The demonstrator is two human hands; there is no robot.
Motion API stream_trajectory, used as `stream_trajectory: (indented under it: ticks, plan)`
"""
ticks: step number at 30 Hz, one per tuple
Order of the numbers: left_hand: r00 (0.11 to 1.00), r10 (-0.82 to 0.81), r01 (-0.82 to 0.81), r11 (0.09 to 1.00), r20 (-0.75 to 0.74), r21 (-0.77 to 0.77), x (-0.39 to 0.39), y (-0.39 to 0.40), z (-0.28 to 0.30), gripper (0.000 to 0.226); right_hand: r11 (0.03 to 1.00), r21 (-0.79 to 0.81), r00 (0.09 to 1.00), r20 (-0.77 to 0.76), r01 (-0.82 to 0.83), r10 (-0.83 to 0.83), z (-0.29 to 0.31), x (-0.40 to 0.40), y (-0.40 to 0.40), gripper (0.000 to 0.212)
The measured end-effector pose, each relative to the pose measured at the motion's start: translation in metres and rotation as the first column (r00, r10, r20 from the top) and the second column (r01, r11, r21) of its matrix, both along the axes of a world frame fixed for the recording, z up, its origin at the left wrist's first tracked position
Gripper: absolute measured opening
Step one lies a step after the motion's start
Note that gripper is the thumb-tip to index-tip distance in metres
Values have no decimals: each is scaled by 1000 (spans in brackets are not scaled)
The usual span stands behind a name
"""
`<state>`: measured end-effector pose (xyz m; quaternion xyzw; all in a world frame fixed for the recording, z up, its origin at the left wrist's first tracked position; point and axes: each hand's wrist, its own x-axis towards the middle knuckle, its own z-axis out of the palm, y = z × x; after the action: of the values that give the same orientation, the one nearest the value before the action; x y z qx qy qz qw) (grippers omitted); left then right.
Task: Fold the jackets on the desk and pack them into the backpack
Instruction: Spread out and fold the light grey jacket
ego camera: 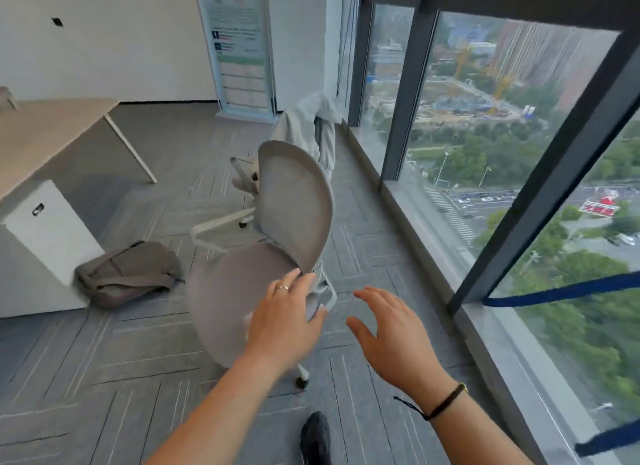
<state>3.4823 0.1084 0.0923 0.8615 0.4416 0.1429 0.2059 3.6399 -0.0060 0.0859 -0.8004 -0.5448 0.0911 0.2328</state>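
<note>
A grey-brown backpack (126, 274) lies slumped on the carpet at the left, against a white cabinet under the desk (45, 132). A light grey jacket (308, 128) hangs over the back of a far chair near the window. My left hand (284, 322) rests with spread fingers on the lower edge of a grey office chair's (294, 201) backrest. My right hand (391, 336) hovers open to the right of that chair, holding nothing. The wooden desk top shows no jacket in the part that is in view.
A floor-to-ceiling window with dark frames (408, 93) runs along the right, with a low sill (415, 222). A standing banner (242, 48) leans on the back wall. A blue strap (561, 291) crosses the window. My dark shoe (315, 437) is on the grey carpet.
</note>
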Motion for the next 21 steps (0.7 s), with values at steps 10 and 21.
stream_trajectory:
  ticks: [10,21]
  plan:
    - [978,209,-209,977,-7,-40,179,267,30,60,995,-19,994,34,-101,102,46,188,273,45]
    - [806,576,-592,794,-137,-139,307,408,-15,73,857,-103,862,-13,-505,507,-13,325,513,40]
